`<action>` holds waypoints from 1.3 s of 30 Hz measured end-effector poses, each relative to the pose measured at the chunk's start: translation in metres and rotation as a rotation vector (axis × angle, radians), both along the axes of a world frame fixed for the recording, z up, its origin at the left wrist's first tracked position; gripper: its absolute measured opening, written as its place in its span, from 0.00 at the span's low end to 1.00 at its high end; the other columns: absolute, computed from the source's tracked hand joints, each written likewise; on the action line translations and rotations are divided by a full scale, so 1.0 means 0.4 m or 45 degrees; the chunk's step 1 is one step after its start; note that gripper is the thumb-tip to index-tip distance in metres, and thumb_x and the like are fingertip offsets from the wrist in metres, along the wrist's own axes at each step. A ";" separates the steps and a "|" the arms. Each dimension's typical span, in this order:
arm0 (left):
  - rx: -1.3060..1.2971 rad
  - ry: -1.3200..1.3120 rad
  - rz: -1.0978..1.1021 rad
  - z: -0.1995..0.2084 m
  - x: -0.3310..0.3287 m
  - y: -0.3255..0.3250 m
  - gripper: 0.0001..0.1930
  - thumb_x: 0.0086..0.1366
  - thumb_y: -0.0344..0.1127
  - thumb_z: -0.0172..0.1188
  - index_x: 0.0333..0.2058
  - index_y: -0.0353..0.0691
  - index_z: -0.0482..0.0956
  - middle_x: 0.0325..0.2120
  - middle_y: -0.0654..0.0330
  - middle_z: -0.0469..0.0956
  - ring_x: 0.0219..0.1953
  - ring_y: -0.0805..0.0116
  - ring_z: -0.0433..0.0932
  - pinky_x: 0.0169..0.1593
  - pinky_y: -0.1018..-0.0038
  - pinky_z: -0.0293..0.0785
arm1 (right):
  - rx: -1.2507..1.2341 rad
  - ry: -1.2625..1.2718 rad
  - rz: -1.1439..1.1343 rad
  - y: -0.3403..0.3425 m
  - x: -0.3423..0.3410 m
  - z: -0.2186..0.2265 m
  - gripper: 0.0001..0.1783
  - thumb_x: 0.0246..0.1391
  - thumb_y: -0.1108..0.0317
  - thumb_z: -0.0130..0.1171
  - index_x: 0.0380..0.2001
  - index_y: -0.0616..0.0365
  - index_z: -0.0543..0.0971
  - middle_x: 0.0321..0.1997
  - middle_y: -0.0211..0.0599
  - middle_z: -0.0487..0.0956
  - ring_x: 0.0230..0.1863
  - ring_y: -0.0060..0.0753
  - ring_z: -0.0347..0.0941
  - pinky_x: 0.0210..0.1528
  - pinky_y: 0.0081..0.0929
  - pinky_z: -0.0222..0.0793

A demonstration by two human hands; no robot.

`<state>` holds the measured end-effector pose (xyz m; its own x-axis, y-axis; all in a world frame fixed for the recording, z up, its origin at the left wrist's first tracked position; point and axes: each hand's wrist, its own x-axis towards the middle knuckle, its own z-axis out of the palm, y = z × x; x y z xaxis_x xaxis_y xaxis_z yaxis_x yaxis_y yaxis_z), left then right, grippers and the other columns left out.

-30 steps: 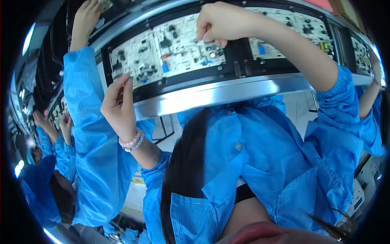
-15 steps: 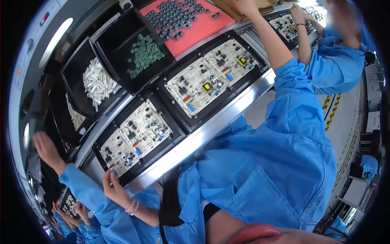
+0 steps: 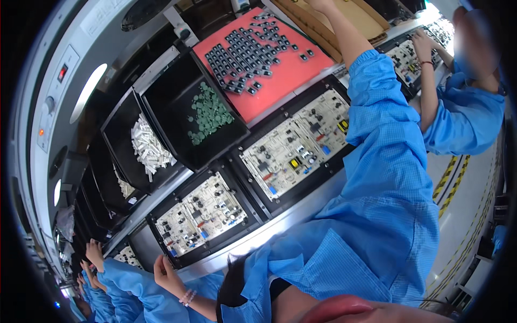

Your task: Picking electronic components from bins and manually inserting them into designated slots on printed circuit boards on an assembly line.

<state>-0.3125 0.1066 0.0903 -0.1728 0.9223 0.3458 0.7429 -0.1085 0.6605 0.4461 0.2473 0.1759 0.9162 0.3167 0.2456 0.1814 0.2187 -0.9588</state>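
My left hand [image 3: 168, 277], wearing a beaded bracelet, is beside the lower left corner of a populated circuit board [image 3: 194, 211] in a black carrier. Its fingers are curled together; what they hold, if anything, is hidden. My right arm reaches far out over a brown cardboard tray [image 3: 358, 20], where my right hand [image 3: 321, 4] is cut off by the top edge, its fingers out of sight. Under my right sleeve lies the end of a second populated circuit board [image 3: 291, 142], also in a black carrier.
Black bins hold green disc parts [image 3: 210, 114] and white sticks [image 3: 148, 148]. Small black parts [image 3: 250, 48] cover a red mat [image 3: 269, 99]. A metal rail [image 3: 237, 242] runs along the near side. Co-workers' hands [image 3: 423, 46] [image 3: 95, 254] are at both sides.
The view has shifted, so the boards and bins sit lower and further right. My right arm stretches further toward the top. My left hand remains by the board's corner, fingers curled.
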 end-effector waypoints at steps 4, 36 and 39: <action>0.000 -0.013 -0.024 -0.005 -0.026 0.046 0.09 0.66 0.30 0.60 0.42 0.31 0.81 0.29 0.64 0.79 0.29 0.80 0.72 0.32 0.83 0.68 | -0.490 -0.453 -0.130 0.158 0.255 -0.109 0.22 0.60 0.62 0.42 0.50 0.58 0.79 0.55 0.49 0.77 0.58 0.46 0.71 0.63 0.38 0.59; 0.032 -0.192 0.097 -0.019 -0.075 -0.059 0.10 0.66 0.31 0.61 0.42 0.33 0.81 0.29 0.67 0.79 0.27 0.83 0.70 0.30 0.85 0.64 | -0.854 -0.946 0.038 0.116 0.211 -0.193 0.25 0.46 0.64 0.68 0.50 0.52 0.78 0.47 0.40 0.82 0.50 0.44 0.77 0.52 0.37 0.72; 0.010 -0.209 0.070 -0.019 -0.080 -0.041 0.10 0.66 0.32 0.61 0.42 0.33 0.81 0.29 0.68 0.78 0.26 0.84 0.69 0.29 0.86 0.64 | -0.772 -1.068 0.052 0.089 0.198 -0.183 0.22 0.48 0.61 0.69 0.46 0.54 0.79 0.41 0.38 0.82 0.45 0.44 0.77 0.48 0.36 0.73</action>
<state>-0.3446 0.0903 0.0827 -0.2778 0.9072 0.3160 0.6303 -0.0761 0.7726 0.5251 0.2827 0.1025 0.5098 0.6272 0.5889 0.8453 -0.2378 -0.4785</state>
